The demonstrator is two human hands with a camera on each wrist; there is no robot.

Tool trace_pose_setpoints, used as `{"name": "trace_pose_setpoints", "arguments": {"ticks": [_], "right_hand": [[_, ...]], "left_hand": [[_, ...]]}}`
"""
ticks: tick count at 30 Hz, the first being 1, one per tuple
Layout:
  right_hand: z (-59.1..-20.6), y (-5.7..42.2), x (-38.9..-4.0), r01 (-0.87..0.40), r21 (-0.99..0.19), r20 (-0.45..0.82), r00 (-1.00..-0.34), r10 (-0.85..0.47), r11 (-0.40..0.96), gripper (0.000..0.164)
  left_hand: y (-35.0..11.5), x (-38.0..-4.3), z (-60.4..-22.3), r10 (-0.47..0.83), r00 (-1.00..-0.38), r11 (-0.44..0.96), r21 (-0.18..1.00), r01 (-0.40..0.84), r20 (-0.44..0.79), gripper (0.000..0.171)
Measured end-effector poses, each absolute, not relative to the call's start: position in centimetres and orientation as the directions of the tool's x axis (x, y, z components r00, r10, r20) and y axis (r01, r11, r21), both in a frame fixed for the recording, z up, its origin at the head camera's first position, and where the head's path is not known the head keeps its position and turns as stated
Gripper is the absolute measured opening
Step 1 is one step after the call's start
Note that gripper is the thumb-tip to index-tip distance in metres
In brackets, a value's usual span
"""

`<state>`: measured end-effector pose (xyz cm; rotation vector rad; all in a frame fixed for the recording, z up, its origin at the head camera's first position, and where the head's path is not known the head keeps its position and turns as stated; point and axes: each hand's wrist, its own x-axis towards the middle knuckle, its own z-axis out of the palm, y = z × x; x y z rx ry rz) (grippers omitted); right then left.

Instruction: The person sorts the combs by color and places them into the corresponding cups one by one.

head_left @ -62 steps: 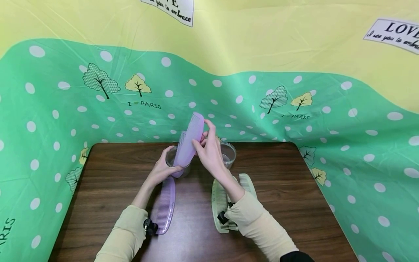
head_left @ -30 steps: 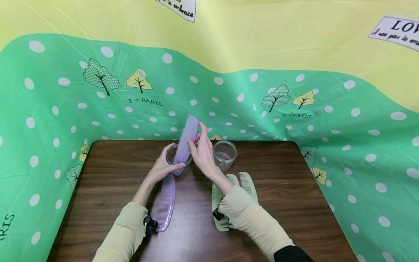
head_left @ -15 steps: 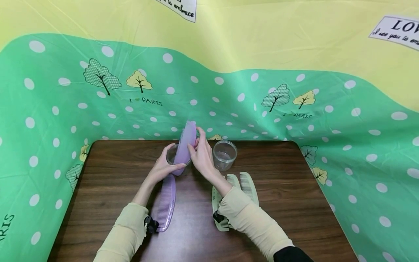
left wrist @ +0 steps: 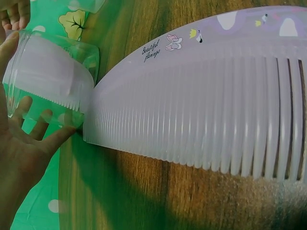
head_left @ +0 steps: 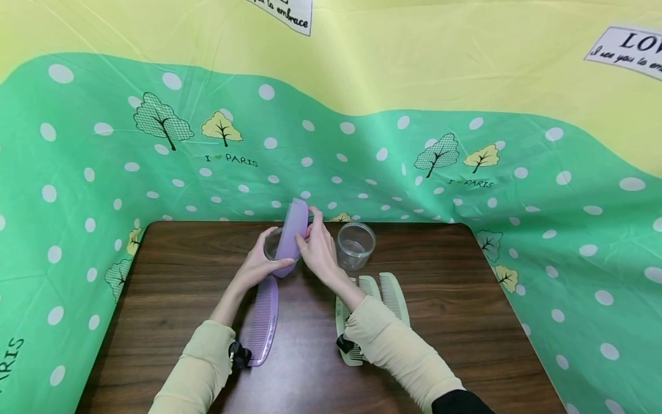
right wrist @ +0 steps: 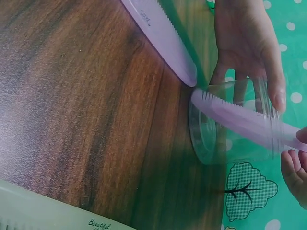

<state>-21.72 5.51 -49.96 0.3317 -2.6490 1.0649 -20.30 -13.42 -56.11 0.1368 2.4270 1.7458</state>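
Note:
My left hand (head_left: 258, 261) grips a clear round jar (head_left: 272, 247) near the table's back edge, thumb on the near side. A purple comb (head_left: 292, 233) stands tilted in it, lower end inside, upper end leaning right. My right hand (head_left: 318, 247) pinches that comb above the rim. In the right wrist view the comb (right wrist: 235, 115) shows through the jar's wall (right wrist: 204, 143); its end reaches the bottom. I cannot tell whether a second comb is behind it. Another purple comb (head_left: 264, 322) lies flat by my left wrist, large in the left wrist view (left wrist: 192, 96).
A second clear jar (head_left: 355, 247) stands right of my right hand. Pale green combs (head_left: 394, 296) lie on the brown wooden table (head_left: 455, 345), partly under my right forearm. A green and yellow printed cloth (head_left: 331, 155) hangs behind and beside the table.
My right hand has lowered the purple comb deeper into the jar and moved slightly left and down. My left hand has kept its hold on the jar.

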Motion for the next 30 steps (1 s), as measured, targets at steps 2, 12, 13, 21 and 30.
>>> {"name": "trace_pose_setpoints", "arguments": {"ticks": [2, 12, 13, 21, 30], "right_hand": [[-50.12, 5.51, -21.72, -0.29, -0.642, 0.302, -0.946, -0.113, 0.71, 0.073], [-50.58, 5.51, -21.72, -0.223, -0.658, 0.225, -0.97, -0.095, 0.719, 0.073], [-50.61, 5.53, -21.72, -0.221, -0.659, 0.222, -0.97, -0.094, 0.719, 0.073], [-50.78, 5.66, -21.65, -0.196, -0.669, 0.191, -0.978, -0.09, 0.717, 0.063], [-50.69, 5.79, -21.22, -0.171, -0.69, 0.187, -0.981, -0.056, 0.703, 0.058]], "left_hand": [[-13.4, -20.31, -56.05, 0.16, -0.985, 0.318, 0.948, -0.011, -0.065, 0.1], [-13.33, -20.31, -56.04, 0.156, -0.986, 0.331, 0.944, -0.004, -0.059, 0.101], [-13.34, -20.31, -56.06, 0.156, -0.986, 0.33, 0.944, -0.005, -0.059, 0.1], [-13.33, -20.28, -55.97, 0.152, -0.987, 0.333, 0.943, -0.005, -0.058, 0.1], [-13.39, -20.29, -56.05, 0.15, -0.987, 0.34, 0.94, -0.004, -0.059, 0.098]]}}
